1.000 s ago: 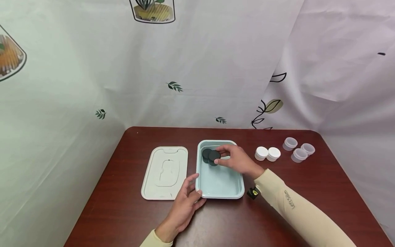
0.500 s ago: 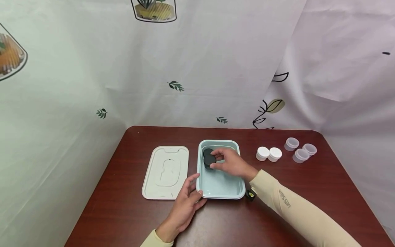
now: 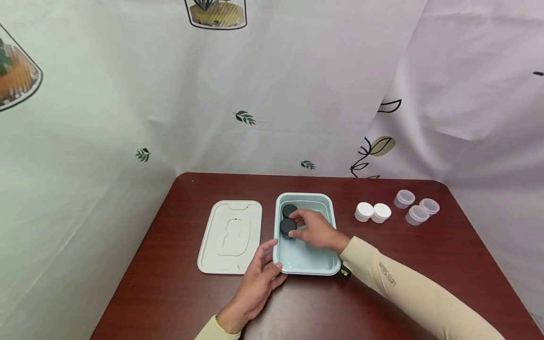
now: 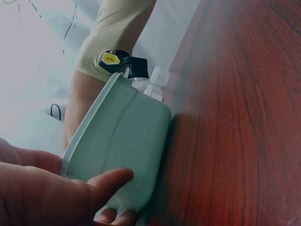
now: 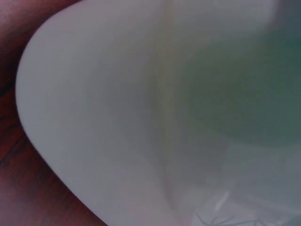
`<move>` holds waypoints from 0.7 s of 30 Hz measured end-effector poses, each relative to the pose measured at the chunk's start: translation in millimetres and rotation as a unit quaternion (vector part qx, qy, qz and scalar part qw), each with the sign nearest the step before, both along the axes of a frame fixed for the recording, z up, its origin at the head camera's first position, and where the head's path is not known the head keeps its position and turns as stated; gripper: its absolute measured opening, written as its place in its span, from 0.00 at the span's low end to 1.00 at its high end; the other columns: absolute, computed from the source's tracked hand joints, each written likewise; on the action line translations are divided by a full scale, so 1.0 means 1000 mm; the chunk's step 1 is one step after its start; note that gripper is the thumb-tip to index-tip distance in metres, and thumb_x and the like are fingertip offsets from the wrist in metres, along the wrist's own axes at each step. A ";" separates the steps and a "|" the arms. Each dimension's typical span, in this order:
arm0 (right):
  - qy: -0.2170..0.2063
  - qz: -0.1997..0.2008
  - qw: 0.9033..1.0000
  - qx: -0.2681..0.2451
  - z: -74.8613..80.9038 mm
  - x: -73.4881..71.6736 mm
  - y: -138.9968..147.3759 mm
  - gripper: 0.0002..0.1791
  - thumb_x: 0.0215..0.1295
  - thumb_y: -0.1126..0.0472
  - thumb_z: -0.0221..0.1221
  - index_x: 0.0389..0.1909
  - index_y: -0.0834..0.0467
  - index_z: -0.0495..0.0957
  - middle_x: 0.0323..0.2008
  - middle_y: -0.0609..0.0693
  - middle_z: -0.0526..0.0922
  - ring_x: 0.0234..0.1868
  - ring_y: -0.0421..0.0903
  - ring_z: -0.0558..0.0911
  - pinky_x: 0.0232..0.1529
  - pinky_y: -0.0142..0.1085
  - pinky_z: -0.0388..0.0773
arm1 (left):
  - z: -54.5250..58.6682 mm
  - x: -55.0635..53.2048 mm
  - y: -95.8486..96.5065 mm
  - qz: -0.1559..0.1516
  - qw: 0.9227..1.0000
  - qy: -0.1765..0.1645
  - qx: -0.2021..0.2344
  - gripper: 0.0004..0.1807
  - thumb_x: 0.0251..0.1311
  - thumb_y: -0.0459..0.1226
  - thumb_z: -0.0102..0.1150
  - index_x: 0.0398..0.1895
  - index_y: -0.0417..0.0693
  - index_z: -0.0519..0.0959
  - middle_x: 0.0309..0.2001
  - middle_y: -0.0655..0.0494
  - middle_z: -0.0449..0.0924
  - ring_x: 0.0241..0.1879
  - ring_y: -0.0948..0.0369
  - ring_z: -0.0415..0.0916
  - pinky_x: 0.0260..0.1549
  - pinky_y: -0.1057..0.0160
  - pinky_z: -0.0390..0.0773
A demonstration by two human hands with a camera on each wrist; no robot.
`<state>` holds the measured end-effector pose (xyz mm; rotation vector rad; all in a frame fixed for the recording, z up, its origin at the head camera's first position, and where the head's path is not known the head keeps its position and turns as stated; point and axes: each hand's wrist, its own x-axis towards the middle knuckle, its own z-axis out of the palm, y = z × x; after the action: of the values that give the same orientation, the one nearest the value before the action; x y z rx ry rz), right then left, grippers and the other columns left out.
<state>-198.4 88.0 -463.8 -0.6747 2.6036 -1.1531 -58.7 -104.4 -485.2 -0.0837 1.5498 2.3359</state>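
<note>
A light blue rectangular tub (image 3: 308, 257) stands on the table with two round black-topped containers (image 3: 290, 210) in its far left part. My right hand (image 3: 316, 230) reaches over the tub's right side and pinches the nearer black container (image 3: 288, 226) between thumb and fingers. At the tub's near left corner lies my left hand (image 3: 255, 288), its relaxed fingers touching the rim and outer walls. Up close, the left wrist view has the left hand (image 4: 61, 188) spread against the tub's wall (image 4: 136, 141). The right wrist view is blurred, filled mostly by the tub's pale rim.
To the left lies a flat white lid (image 3: 230, 237) on the dark red table (image 3: 178, 302). Right of the tub stand two white-lidded jars (image 3: 373, 212). Farther right are three translucent cups (image 3: 417, 215). Patterned cloth (image 3: 272, 85) hangs behind the table.
My right hand has moved left and toward the near side inside the tub, shifting the pinched black container with it. The left hand stays at the tub's corner.
</note>
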 end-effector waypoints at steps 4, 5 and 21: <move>0.005 -0.008 1.000 0.004 -0.001 0.001 0.000 0.23 0.63 0.63 0.74 0.57 0.63 0.82 0.48 0.56 0.89 0.51 0.50 0.88 0.55 0.47 0.83 | 0.001 0.000 0.000 -0.002 1.000 0.001 -0.003 0.36 0.77 0.30 0.50 0.83 0.47 0.49 0.79 0.31 0.53 0.72 0.45 0.70 0.65 0.46 0.76; 0.007 -0.010 1.000 0.006 -0.001 0.001 -0.001 0.22 0.63 0.64 0.74 0.57 0.63 0.82 0.48 0.56 0.89 0.51 0.50 0.88 0.56 0.47 0.83 | 0.001 0.000 0.000 -0.002 1.000 0.001 -0.003 0.36 0.77 0.30 0.49 0.83 0.47 0.49 0.79 0.31 0.53 0.72 0.46 0.70 0.65 0.46 0.76; 0.002 -0.023 0.999 0.028 0.002 0.003 0.000 0.23 0.63 0.64 0.74 0.57 0.64 0.80 0.46 0.56 0.89 0.49 0.49 0.87 0.54 0.45 0.83 | 0.002 0.000 0.002 0.002 1.000 0.000 -0.007 0.36 0.77 0.30 0.49 0.83 0.47 0.50 0.79 0.31 0.54 0.72 0.47 0.70 0.65 0.47 0.76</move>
<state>-195.7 88.1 -461.5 -0.6110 2.6574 -1.0879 -58.3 -102.4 -483.1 -0.0886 1.5679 2.3279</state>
